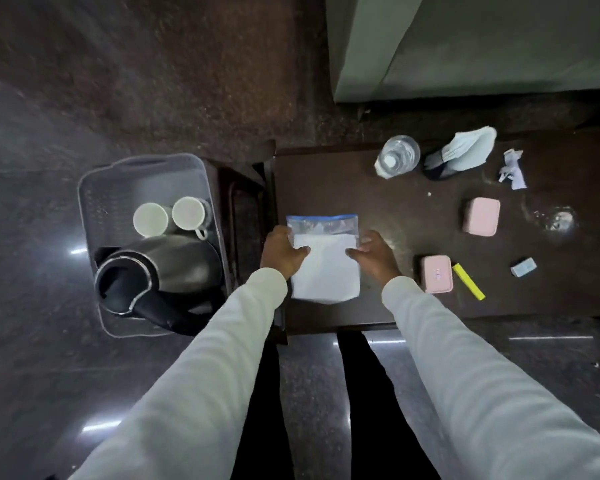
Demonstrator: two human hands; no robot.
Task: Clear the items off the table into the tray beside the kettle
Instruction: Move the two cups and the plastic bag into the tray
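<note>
Both hands were on the zip bag (323, 258), the left hand (282, 252) pinching its left edge and the right hand (374, 254) its right edge, fingers curled onto the white contents; whether the bag was lifted or resting on the table (326, 181) I could not tell. Left of the left hand, the tray (94, 188) held only the kettle (160, 275) and two white cups (172, 216), so by my judgement nothing had been cleared yet. Right of the right hand lay two pink boxes (436, 274), a yellow stick (469, 282) and a small blue packet (523, 267). Beyond the hands stood a water bottle (397, 155), a folded cloth (459, 152) and crumpled paper (511, 169). The kettle and cups crowded the tray's near half, leaving room mainly at its far end.
</note>
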